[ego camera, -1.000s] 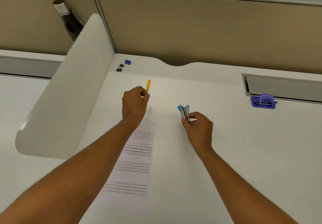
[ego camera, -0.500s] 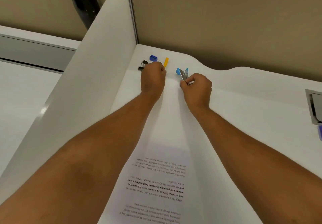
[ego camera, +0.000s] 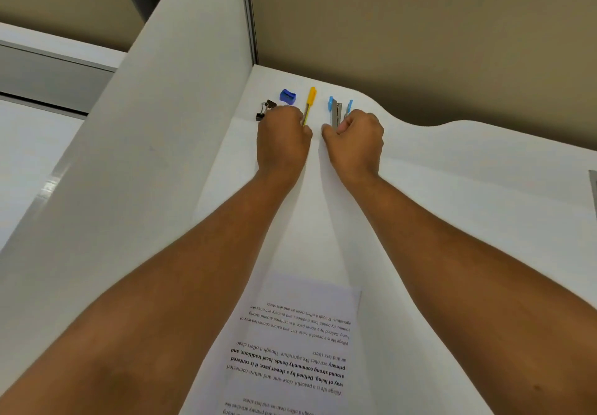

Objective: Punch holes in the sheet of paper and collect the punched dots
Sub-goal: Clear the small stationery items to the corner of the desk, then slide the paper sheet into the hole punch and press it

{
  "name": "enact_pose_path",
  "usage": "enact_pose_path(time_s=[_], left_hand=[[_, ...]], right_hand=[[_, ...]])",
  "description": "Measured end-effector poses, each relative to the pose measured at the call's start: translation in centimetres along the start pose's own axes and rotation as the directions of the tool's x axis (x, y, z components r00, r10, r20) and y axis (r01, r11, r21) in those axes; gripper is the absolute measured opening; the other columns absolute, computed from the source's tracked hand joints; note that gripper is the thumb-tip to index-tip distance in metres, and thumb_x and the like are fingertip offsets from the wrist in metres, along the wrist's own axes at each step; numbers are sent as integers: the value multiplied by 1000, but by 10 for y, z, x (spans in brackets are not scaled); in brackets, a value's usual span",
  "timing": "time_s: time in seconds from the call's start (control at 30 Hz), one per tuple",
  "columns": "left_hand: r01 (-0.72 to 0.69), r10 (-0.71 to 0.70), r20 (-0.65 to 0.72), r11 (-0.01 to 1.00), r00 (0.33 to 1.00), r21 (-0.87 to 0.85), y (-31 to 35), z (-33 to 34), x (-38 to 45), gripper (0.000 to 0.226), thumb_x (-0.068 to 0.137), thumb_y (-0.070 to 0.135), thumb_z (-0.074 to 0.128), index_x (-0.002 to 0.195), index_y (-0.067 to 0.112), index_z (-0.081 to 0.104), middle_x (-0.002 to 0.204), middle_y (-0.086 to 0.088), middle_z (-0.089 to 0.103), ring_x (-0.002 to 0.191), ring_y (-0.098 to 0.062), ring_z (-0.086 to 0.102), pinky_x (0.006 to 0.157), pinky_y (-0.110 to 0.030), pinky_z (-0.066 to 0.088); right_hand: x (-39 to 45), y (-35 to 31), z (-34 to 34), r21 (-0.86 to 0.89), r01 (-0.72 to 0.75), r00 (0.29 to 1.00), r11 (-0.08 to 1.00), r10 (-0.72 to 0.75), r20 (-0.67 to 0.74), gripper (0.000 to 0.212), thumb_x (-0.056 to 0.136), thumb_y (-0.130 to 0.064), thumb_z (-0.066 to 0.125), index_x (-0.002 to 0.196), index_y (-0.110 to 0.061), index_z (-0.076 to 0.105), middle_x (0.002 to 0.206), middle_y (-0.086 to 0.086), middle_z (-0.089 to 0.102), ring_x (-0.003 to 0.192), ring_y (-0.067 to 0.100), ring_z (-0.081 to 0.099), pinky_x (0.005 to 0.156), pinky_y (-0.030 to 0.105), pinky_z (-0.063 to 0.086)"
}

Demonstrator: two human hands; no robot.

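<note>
A printed sheet of paper (ego camera: 300, 343) lies on the white desk between my forearms, its text upside down to me. Both hands reach to the desk's far left corner. My left hand (ego camera: 282, 138) is closed on a yellow pen (ego camera: 309, 104) whose cap points away from me. My right hand (ego camera: 355, 140) is closed on a small stapler (ego camera: 336, 112) with a grey metal body and light blue ends. The hole punch is out of view.
A blue pencil sharpener (ego camera: 287, 96) and black binder clips (ego camera: 265, 110) lie in the corner just left of the pen. A white divider panel (ego camera: 155, 143) rises along the desk's left side. A tan partition wall (ego camera: 420, 36) backs the desk.
Both hands have carried the pen and the stapler from mid-desk to the far left corner, beside the sharpener and clips. The view has swung left and closer, and the hole punch has left the frame.
</note>
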State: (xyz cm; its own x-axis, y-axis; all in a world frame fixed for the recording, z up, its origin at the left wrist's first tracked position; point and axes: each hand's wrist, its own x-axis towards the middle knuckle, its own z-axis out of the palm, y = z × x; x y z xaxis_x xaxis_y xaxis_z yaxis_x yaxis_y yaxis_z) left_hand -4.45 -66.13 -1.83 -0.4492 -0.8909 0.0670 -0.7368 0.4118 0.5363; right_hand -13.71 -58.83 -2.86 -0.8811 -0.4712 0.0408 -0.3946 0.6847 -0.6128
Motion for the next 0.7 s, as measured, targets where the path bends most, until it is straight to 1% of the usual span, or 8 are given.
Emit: enact_pose_path(time_s=[0.1, 0.23, 0.33, 0.43, 0.5, 0.57, 0.63, 0.7], left_hand=[[17, -16, 20, 1000, 1000, -25, 0, -3, -8, 25, 105, 17, 64, 122, 5, 77, 115, -13, 79, 107, -24, 72, 86, -26, 50], [46, -46, 47, 999, 998, -16, 5, -9, -11, 24, 106, 19, 63, 120, 6, 77, 114, -12, 78, 104, -24, 72, 84, -25, 49], [35, -33, 63, 999, 997, -21, 5, -15, -18, 29, 105, 26, 67, 125, 7, 75, 121, -12, 77, 111, -24, 72, 94, -30, 53], [29, -27, 42, 998, 999, -64, -2, -24, -36, 42, 102, 34, 71, 135, 8, 72, 130, -11, 75, 117, -25, 72, 103, -32, 53], [0, 0, -7, 993, 1000, -121, -13, -35, -65, 38, 101, 31, 72, 133, 10, 74, 126, -9, 76, 109, -25, 74, 100, -30, 51], [-73, 64, -64, 986, 996, -147, -30, -49, -109, 31, 100, 23, 72, 127, 9, 77, 120, -9, 76, 106, -27, 71, 96, -28, 48], [-146, 133, -101, 980, 986, -134, -50, -62, -165, 25, 99, 18, 72, 122, 9, 78, 121, -7, 74, 115, -27, 65, 100, -28, 46], [-200, 193, -71, 973, 979, -114, -71, -71, -222, 24, 102, 18, 69, 122, 9, 78, 130, -7, 73, 129, -27, 61, 110, -37, 51]], right_hand=[[-6, 0, -2, 12, -1, 1000, 1000, 1, 17, 29, 93, -36, 75, 104, -9, 69, 96, 5, 65, 83, 14, 56, 70, 24, 42], [-6, -6, -4, -5, 4, 999, 1000, -4, 34, 27, 94, -34, 75, 102, -10, 69, 94, 5, 65, 84, 16, 58, 74, 28, 51], [-7, -6, -6, -18, -9, 999, 1000, 9, 48, 33, 93, -40, 75, 104, -10, 68, 91, 2, 61, 84, 16, 59, 71, 26, 45], [-14, -7, -16, -20, -43, 997, 999, 44, 65, 38, 92, -50, 73, 97, -12, 67, 82, -3, 57, 78, 14, 58, 69, 25, 42], [-29, -2, -29, 51, -70, 995, 996, 66, 68, 37, 94, -49, 71, 88, -13, 64, 75, -4, 56, 72, 14, 57, 66, 27, 43], [-57, 11, -51, 153, -35, 998, 988, 26, 59, 36, 97, -41, 68, 80, -11, 61, 69, -5, 55, 64, 12, 54, 65, 28, 44], [-100, 29, -77, 188, 38, 996, 981, -53, 74, 29, 98, -32, 68, 78, -11, 61, 70, -5, 60, 64, 10, 56, 68, 29, 46], [-149, 48, -99, 195, 100, 986, 976, -124, 112, 18, 97, -22, 69, 82, -13, 65, 81, -1, 67, 73, 16, 63, 74, 33, 52]])
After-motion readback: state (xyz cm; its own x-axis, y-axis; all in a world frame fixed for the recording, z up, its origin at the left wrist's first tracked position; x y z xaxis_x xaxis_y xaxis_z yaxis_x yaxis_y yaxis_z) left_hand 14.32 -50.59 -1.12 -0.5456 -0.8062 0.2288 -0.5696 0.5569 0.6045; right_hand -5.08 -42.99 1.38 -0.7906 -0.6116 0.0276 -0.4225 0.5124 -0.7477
